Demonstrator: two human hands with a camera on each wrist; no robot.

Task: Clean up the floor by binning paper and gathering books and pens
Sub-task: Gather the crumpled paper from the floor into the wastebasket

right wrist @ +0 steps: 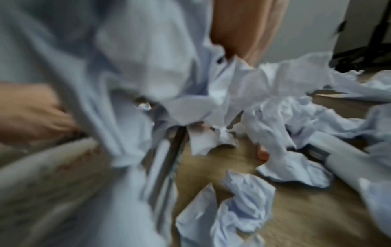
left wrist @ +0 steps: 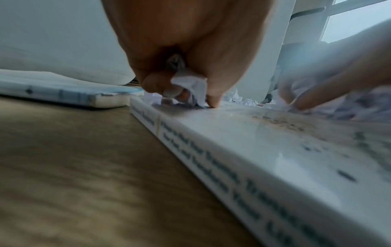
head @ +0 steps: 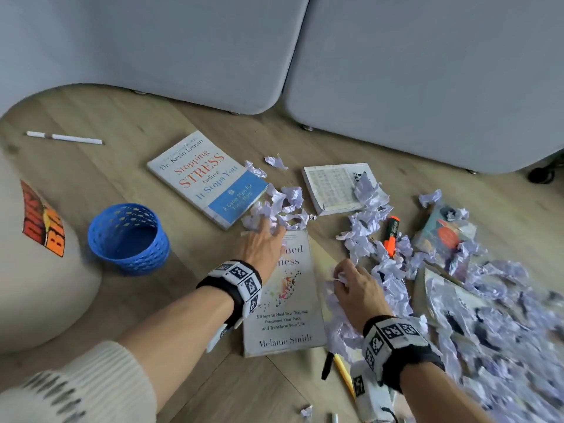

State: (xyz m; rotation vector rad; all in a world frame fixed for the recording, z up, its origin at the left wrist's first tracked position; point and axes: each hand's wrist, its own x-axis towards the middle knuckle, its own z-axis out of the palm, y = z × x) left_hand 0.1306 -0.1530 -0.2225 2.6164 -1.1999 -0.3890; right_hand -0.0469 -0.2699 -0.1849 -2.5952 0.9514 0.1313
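Wood-plank flooring point(head: 158, 303) runs up to the grey sofa base point(head: 396, 87) at the back, and the litter lies in front of it.

The left hand point(head: 259, 244) sits at the top edge of the Melanie Smith book point(head: 283, 303), fingers curled round a wad of crumpled paper point(left wrist: 191, 86), one fingertip pressing the cover. The right hand point(head: 355, 290) lies just right of that book, fingers bent round more scraps point(head: 340, 277) at the margin of the paper heap point(head: 476, 328), which spreads to the right edge of the head view.

A smaller paper cluster point(head: 283, 206) lies between the left hand and the Stopping Stress book point(head: 207, 178). Further right a grid-covered book point(head: 335, 187) and a teal-and-orange book point(head: 445, 233) are partly buried; that makes four books plainly showing, and a pale flat edge under the heap may be another.

An orange highlighter point(head: 391, 236) lies among the scraps, a yellow pen point(head: 343, 374) and a black one point(head: 327, 366) near the right wrist, a white pen point(head: 64, 138) far left.

Bare floor opens left of the books, around the blue perforated basket point(head: 128, 238), which stands beside a white beanbag point(head: 36, 270).
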